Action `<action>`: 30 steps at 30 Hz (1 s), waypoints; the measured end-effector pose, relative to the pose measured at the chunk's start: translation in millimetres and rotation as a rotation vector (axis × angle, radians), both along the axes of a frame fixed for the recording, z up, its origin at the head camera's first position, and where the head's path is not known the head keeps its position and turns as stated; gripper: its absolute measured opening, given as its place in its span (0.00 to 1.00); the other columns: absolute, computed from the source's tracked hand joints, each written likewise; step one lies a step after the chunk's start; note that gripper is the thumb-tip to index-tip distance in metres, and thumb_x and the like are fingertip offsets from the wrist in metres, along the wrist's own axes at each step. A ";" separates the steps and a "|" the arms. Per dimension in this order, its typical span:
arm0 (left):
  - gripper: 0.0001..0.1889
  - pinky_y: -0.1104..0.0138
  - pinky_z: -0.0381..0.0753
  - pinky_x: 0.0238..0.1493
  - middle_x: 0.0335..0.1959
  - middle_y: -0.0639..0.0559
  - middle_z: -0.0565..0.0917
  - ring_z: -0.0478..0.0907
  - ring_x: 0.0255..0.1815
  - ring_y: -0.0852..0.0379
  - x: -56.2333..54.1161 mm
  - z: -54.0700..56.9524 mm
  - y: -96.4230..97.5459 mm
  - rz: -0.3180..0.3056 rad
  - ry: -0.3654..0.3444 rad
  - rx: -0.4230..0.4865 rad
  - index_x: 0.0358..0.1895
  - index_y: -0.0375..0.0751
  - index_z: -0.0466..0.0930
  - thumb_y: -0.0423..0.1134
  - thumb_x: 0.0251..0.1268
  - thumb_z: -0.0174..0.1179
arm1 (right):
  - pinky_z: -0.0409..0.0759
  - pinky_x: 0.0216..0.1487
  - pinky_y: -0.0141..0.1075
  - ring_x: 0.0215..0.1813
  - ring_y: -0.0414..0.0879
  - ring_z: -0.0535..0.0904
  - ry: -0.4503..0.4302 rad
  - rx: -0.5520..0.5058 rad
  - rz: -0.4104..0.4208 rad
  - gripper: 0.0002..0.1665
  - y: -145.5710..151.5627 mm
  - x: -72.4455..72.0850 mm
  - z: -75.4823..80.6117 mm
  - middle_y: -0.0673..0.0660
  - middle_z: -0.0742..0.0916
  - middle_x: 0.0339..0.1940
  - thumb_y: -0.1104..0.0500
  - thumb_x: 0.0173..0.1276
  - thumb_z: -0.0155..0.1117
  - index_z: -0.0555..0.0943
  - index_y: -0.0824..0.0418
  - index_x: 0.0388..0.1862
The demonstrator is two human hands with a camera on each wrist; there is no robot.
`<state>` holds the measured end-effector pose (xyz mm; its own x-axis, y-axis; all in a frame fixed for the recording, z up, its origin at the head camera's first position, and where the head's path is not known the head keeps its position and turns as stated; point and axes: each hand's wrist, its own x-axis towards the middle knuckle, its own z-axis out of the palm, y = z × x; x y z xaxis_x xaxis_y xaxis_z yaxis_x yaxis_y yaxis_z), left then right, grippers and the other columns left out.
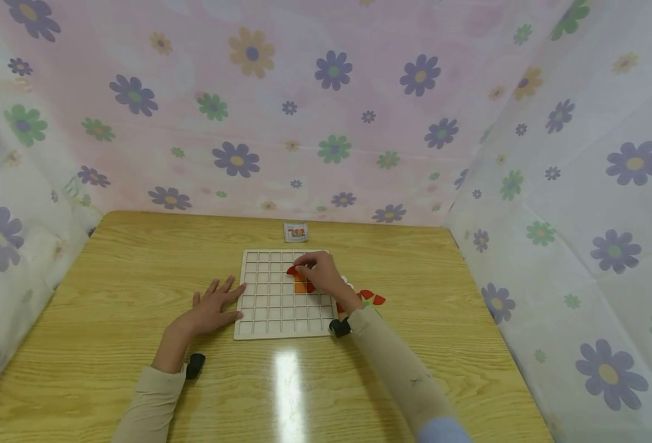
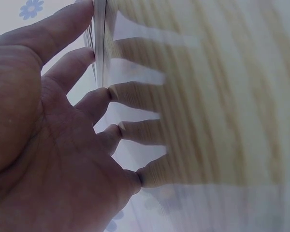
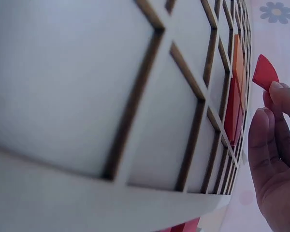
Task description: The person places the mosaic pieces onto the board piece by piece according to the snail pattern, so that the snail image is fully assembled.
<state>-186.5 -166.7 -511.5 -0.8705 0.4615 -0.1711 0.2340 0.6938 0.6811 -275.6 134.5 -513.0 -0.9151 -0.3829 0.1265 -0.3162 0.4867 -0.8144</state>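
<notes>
A white grid board (image 1: 266, 307) with square cells lies on the table. My right hand (image 1: 321, 271) is over its upper right part and pinches a red quarter-circle piece (image 3: 265, 70) between thumb and finger, raised off the cells in the right wrist view. Just below it, orange pieces (image 1: 300, 284) fill cells, with a red piece (image 3: 231, 112) set beside them. My left hand (image 1: 212, 309) lies spread on the table, its thumb and forefinger at the board's left edge. The palm and outstretched fingers (image 2: 100, 102) show in the left wrist view.
Several loose red pieces (image 1: 378, 299), with bits of green and white, lie right of the board, partly behind my right forearm. A small picture card (image 1: 295, 232) lies beyond the board's far edge. Flowered sheets (image 1: 303, 123) hang behind and beside the wooden table (image 1: 154, 258).
</notes>
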 end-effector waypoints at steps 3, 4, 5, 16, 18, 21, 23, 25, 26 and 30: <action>0.36 0.21 0.32 0.65 0.81 0.28 0.47 0.34 0.79 0.21 0.3 1.7 0.1 -0.001 0.000 0.004 0.79 0.37 0.59 0.46 0.74 0.61 | 0.79 0.37 0.32 0.34 0.43 0.80 -0.020 0.040 0.010 0.07 -3.3 -3.9 -1.6 0.59 0.90 0.42 0.65 0.73 0.65 0.89 0.64 0.43; 0.36 0.21 0.32 0.65 0.81 0.28 0.47 0.34 0.79 0.21 0.3 2.0 0.1 0.000 0.000 0.006 0.79 0.37 0.59 0.46 0.74 0.61 | 0.79 0.38 0.32 0.34 0.43 0.80 -0.024 0.057 0.014 0.07 -4.2 -5.2 -2.2 0.59 0.90 0.42 0.65 0.73 0.65 0.89 0.64 0.43; 0.36 0.21 0.32 0.65 0.81 0.28 0.47 0.35 0.79 0.21 0.3 2.2 0.1 0.001 0.000 0.007 0.79 0.37 0.60 0.46 0.74 0.61 | 0.78 0.39 0.31 0.35 0.43 0.79 -0.026 0.074 0.018 0.07 -5.0 -6.5 -2.6 0.59 0.90 0.43 0.65 0.73 0.65 0.89 0.63 0.43; 0.37 0.22 0.32 0.66 0.81 0.27 0.47 0.35 0.79 0.21 -0.7 0.8 0.1 0.000 0.003 0.002 0.79 0.36 0.59 0.46 0.74 0.61 | 0.79 0.41 0.32 0.38 0.43 0.81 -0.053 0.175 0.076 0.09 -9.8 -15.8 -7.2 0.58 0.89 0.44 0.63 0.77 0.61 0.88 0.62 0.45; 0.37 0.22 0.32 0.66 0.81 0.27 0.47 0.35 0.79 0.21 -0.5 0.9 0.3 0.000 0.001 0.002 0.79 0.36 0.59 0.46 0.74 0.61 | 0.80 0.41 0.33 0.38 0.44 0.81 -0.055 0.178 0.076 0.09 -10.3 -15.8 -7.4 0.58 0.89 0.44 0.63 0.77 0.61 0.88 0.62 0.45; 0.37 0.22 0.32 0.66 0.81 0.27 0.47 0.35 0.79 0.21 -0.5 1.0 0.2 0.002 0.001 0.000 0.79 0.36 0.59 0.46 0.74 0.61 | 0.80 0.42 0.34 0.38 0.45 0.81 -0.057 0.182 0.075 0.09 -11.5 -15.2 -7.1 0.59 0.89 0.45 0.64 0.77 0.61 0.88 0.63 0.46; 0.37 0.22 0.33 0.66 0.81 0.27 0.47 0.35 0.79 0.21 -0.5 0.8 0.0 0.001 0.004 -0.002 0.79 0.37 0.59 0.46 0.74 0.61 | 0.80 0.42 0.33 0.38 0.44 0.81 -0.067 0.187 0.069 0.09 -12.3 -14.7 -6.5 0.59 0.89 0.45 0.63 0.77 0.61 0.88 0.62 0.46; 0.36 0.21 0.33 0.65 0.81 0.27 0.47 0.35 0.79 0.21 -0.7 0.4 -0.1 0.001 0.007 -0.004 0.79 0.37 0.59 0.46 0.74 0.61 | 0.79 0.42 0.33 0.37 0.43 0.80 -0.076 0.194 0.061 0.09 -13.0 -14.5 -5.7 0.58 0.89 0.44 0.63 0.77 0.61 0.88 0.61 0.46; 0.36 0.21 0.33 0.65 0.81 0.27 0.47 0.35 0.79 0.21 -0.8 0.4 0.0 0.001 0.009 -0.005 0.79 0.37 0.59 0.46 0.74 0.61 | 0.79 0.41 0.33 0.37 0.43 0.80 -0.078 0.194 0.060 0.09 -13.0 -14.5 -5.1 0.58 0.89 0.44 0.63 0.77 0.61 0.88 0.61 0.45; 0.36 0.22 0.32 0.66 0.81 0.28 0.47 0.35 0.79 0.21 -0.7 1.0 0.7 0.003 0.004 0.001 0.79 0.37 0.59 0.46 0.74 0.61 | 0.78 0.41 0.33 0.36 0.43 0.79 -0.088 0.207 0.062 0.08 -13.2 -14.3 -3.6 0.57 0.89 0.43 0.62 0.76 0.62 0.88 0.61 0.45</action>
